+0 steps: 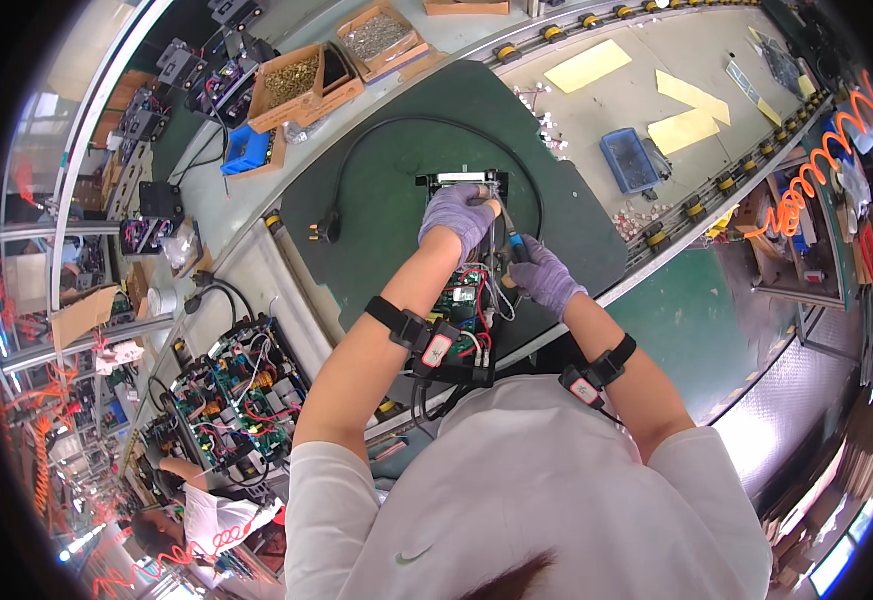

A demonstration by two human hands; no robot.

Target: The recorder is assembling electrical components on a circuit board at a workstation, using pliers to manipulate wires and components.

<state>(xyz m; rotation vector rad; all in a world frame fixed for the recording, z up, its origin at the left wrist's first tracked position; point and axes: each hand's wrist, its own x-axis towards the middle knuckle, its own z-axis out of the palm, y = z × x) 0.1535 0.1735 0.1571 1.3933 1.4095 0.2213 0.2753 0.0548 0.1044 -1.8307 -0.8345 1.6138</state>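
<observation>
An opened electronic unit (464, 300) with a green circuit board, red and white wires and a metal frame lies on a dark green board (386, 165) in front of me. My left hand (454, 216), in a purple glove with bare fingertips, is closed at the unit's far end; what its fingers pinch is hidden. Gloved the same way, my right hand (548, 280) grips the blue-and-black handle of a screwdriver (517, 243). The metal shaft slants up towards my left fingertips along the unit's right side. From the unit a black power cable (396, 120) loops around to a plug (326, 230).
Boxes of small brass-coloured parts (291, 82) and silver parts (374, 37) stand far left, near a blue bin (246, 150). A blue tray (628, 162) and yellow sheets (588, 66) lie far right. Another wired unit (241, 395) sits left; a co-worker (211, 520) is beyond it.
</observation>
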